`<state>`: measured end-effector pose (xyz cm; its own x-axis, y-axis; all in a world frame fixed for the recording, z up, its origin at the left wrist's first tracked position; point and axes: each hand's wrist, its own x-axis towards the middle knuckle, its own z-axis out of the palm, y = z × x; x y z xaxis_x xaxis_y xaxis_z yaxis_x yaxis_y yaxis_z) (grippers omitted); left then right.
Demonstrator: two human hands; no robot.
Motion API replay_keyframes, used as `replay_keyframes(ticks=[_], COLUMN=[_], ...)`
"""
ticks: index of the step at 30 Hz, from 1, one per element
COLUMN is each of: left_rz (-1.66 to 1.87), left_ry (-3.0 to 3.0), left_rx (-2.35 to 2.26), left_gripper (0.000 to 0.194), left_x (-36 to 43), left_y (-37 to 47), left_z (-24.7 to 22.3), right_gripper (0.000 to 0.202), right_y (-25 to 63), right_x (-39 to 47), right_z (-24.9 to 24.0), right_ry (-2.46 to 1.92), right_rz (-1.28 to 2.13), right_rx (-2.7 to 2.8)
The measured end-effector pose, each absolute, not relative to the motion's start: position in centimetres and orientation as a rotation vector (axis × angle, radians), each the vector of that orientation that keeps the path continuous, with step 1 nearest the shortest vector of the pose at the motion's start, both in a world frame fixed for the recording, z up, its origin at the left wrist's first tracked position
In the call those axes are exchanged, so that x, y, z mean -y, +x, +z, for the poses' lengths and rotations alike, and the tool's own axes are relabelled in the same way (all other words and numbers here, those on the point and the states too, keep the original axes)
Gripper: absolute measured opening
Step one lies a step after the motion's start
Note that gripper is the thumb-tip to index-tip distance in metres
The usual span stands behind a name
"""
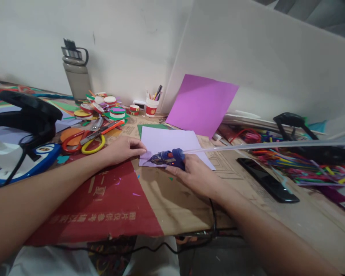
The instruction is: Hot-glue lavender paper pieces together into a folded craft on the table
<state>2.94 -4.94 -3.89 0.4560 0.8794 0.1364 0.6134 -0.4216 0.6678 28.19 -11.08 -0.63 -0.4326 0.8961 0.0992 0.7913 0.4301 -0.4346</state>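
In my right hand (194, 172) is a dark blue hot glue gun (168, 158), fingers wrapped round its handle. A long translucent glue stick (264, 145) runs out of its back to the right. The nozzle points left, low over the near left part of a lilac sheet of paper (169, 138); whether it touches cannot be seen. My left hand (125, 149) is closed at the sheet's left edge, thumb and fingertips pinching the paper just left of the nozzle. A green sheet (142, 128) shows partly from under the lilac one.
Cardboard (189, 209) covers the tabletop. Scissors (93, 143) and ribbon rolls (97, 105) lie left, with a water bottle (76, 73) behind. A purple sheet (204, 103) leans at the back. A phone (267, 180) and pipe cleaners (299, 165) lie right. The black cable (213, 218) hangs over the front edge.
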Motion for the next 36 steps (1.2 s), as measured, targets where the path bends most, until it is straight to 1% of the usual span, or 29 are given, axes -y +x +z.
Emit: replay_keyframes(ticks=[4, 10, 16, 23, 28, 36], left_rz=[0.648, 0.647, 0.641, 0.628, 0.634, 0.640], left_ry=[2.129, 2.135, 2.116, 2.128, 2.123, 2.141], left_rx=[-1.237, -1.220, -1.219, -1.214, -1.205, -1.241], left_gripper=[0.030, 0.031, 0.032, 0.031, 0.033, 0.032], left_x=[4.91, 4.72, 4.65, 4.66, 4.68, 5.04], left_y=[2.96, 2.77, 2.62, 2.60, 2.65, 3.00], left_z=[-3.91, -4.18, -4.32, -4.14, -4.14, -3.72], right_gripper=[0.035, 0.029, 0.029, 0.031, 0.032, 0.032], right_y=[28.16, 28.30, 28.27, 28.20, 28.15, 28.30], right_x=[11.12, 11.08, 11.15, 11.16, 11.13, 11.24], right_z=[-0.65, -0.40, -0.31, -0.32, -0.44, -0.31], right_ry=[-1.507, -1.437, -1.492, -1.506, -1.530, -1.473], right_rz=[0.433, 0.528, 0.453, 0.475, 0.387, 0.445], right_rx=[2.363, 2.358, 2.366, 2.352, 2.373, 2.385])
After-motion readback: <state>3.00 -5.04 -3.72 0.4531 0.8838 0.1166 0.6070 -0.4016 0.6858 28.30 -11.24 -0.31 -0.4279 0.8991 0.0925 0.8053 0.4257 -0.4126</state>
